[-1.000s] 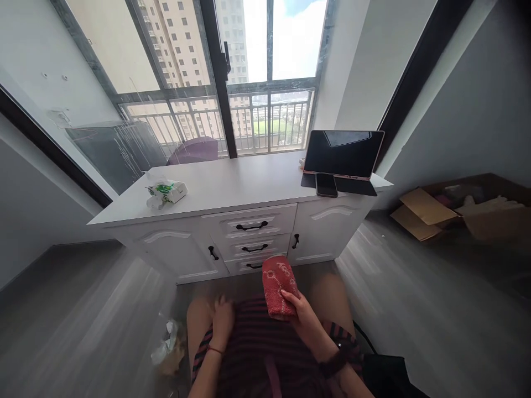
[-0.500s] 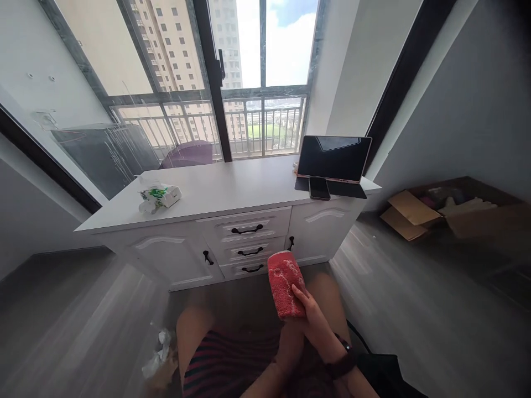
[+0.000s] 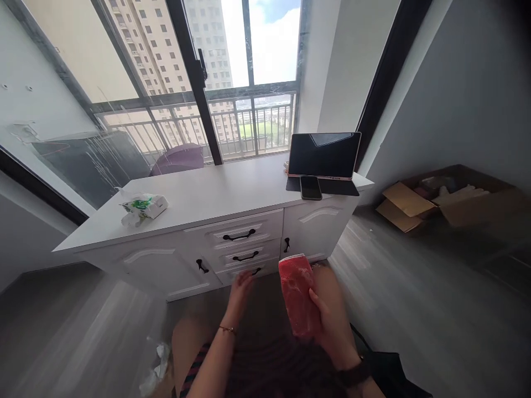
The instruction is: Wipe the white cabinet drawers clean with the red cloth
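Note:
My right hand (image 3: 334,326) is closed around a folded red towel (image 3: 297,293) with a pale pattern, gripping it by its lower right side. The towel stands nearly upright above my lap, slightly smeared by motion. Out in front of me on the left, my left hand (image 3: 241,284) is raised with loosely bent fingers and nothing visible in it. It overlaps the bottom drawer's black handle (image 3: 256,271) in the view; whether it touches the handle I cannot tell.
A white cabinet (image 3: 232,190) stands ahead under the window. On its top are a tissue pack (image 3: 145,207), a tablet (image 3: 324,156) and a phone (image 3: 311,188). An open cardboard box (image 3: 409,199) sits on the floor at right; crumpled plastic (image 3: 157,365) lies at lower left.
My left hand has come away from beneath the towel and moved forward and left toward the drawers. The right hand keeps the towel, now slightly farther right. The view has shifted a little.

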Action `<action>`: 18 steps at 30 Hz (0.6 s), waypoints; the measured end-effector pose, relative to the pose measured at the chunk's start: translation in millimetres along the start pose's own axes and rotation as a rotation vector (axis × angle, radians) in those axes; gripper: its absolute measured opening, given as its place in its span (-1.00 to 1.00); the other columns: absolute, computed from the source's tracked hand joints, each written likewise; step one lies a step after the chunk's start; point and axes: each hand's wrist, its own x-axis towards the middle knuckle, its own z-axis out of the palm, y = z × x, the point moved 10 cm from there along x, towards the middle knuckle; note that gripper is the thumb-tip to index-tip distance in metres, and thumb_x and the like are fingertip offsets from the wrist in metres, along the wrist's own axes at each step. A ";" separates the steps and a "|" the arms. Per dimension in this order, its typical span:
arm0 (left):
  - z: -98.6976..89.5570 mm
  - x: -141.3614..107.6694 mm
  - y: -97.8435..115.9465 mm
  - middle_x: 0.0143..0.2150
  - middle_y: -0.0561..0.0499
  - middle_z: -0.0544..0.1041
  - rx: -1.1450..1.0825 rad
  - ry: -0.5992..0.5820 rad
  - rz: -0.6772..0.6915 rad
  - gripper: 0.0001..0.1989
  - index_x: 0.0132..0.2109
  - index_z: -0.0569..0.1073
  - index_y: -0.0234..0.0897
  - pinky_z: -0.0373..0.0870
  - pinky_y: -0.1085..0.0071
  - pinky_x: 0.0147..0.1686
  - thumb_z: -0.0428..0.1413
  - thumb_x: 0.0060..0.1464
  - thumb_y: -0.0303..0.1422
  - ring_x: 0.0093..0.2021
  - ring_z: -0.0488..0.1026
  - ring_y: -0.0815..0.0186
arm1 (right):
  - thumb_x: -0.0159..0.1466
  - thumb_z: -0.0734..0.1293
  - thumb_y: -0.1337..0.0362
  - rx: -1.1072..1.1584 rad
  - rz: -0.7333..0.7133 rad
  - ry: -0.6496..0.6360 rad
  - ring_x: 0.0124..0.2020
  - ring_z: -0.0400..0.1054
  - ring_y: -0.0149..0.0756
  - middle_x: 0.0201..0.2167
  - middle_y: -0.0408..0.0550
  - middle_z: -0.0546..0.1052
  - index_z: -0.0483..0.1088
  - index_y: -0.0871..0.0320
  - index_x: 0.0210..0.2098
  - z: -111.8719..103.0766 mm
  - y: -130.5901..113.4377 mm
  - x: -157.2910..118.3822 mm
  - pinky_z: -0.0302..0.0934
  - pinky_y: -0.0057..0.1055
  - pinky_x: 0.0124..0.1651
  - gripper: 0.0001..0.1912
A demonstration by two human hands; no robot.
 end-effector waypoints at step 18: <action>34.5 43.8 64.2 -0.42 0.10 0.48 -0.294 0.042 0.093 -0.80 -0.43 0.29 -0.27 0.47 0.28 -0.09 0.05 0.14 -0.57 -0.42 0.45 0.45 | 0.02 0.48 0.13 0.006 0.055 0.018 -0.55 0.40 -0.38 -0.49 -0.10 0.55 0.50 0.11 -0.35 -23.4 -30.2 -10.8 0.32 -0.46 -0.49 -0.75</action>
